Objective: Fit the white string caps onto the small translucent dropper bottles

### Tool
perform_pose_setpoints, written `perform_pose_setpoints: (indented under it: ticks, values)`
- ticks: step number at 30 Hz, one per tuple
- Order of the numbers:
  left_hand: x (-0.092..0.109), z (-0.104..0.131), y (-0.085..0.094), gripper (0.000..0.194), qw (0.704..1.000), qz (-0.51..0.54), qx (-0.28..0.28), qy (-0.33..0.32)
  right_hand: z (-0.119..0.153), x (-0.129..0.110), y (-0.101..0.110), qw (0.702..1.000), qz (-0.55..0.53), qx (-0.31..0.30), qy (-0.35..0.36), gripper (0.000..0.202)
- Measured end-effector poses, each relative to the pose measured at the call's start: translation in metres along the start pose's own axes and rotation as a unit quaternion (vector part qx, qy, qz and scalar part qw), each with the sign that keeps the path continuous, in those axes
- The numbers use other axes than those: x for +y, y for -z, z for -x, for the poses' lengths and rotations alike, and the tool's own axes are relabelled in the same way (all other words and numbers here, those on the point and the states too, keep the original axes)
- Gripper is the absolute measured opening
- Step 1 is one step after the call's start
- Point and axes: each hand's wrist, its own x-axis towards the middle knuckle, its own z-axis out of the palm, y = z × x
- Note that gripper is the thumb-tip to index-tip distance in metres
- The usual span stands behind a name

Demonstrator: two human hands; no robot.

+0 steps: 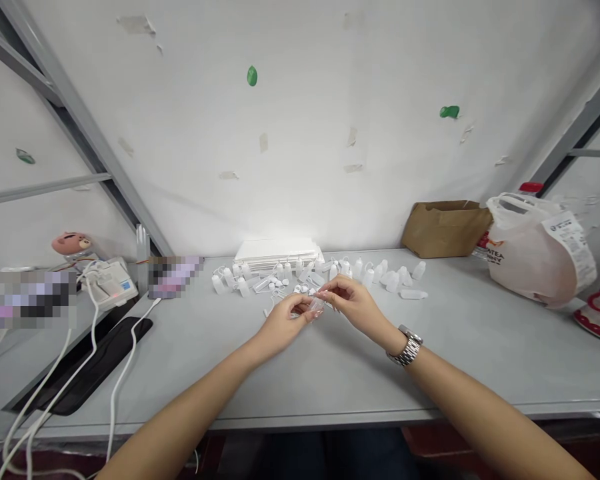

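Note:
Above the middle of the grey table, my left hand (283,321) is closed round a small translucent plastic bottle (316,305). The fingertips of my right hand (353,303) pinch at the bottle's top end; whether a cap is between them is too small to tell. Just beyond my hands lie several white caps (279,283). Several small squeeze bottles (243,287) stand and lie around these, some with caps on. On the right, one bottle (413,294) lies on its side.
A stack of white boards or boxes (279,251) sits against the wall. At right are a brown paper bag (445,230) and a white plastic bag (530,257). White cables (123,373), a power strip (113,287) and a black mat-like item (97,367) occupy the left side.

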Motion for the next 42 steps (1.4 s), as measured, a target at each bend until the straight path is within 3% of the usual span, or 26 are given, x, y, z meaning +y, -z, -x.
perform_pose_setpoints:
  ticks: [3,9,13,19,25,29,42]
  values:
    - [-0.001,0.001,0.000,0.026,1.000,-0.017,0.005,0.001,0.001,-0.001,-0.001,1.000,0.019,-0.015,-0.012,0.023]
    - [0.002,-0.001,0.009,0.028,0.980,0.099,-0.167,0.037,0.002,-0.008,0.007,0.997,0.001,-0.081,0.015,0.020]
    - [0.001,-0.002,0.014,0.029,0.958,0.183,-0.212,0.062,0.001,-0.011,0.014,0.991,-0.050,-0.120,0.039,0.014]
    - [0.004,-0.002,0.013,0.027,0.963,0.177,-0.194,0.058,-0.001,-0.012,0.019,0.987,-0.083,-0.134,0.010,0.015]
    - [-0.002,-0.007,0.011,0.027,0.985,0.109,-0.127,0.049,-0.003,-0.009,0.016,0.998,-0.004,-0.058,-0.039,0.028]
    - [-0.008,-0.008,0.010,0.029,0.990,0.089,-0.104,0.043,-0.002,-0.005,0.010,0.998,0.060,-0.036,0.007,0.020]
    - [0.006,-0.002,0.016,0.030,0.963,0.172,-0.196,0.062,-0.001,-0.005,0.013,0.990,-0.069,-0.110,0.055,0.015]
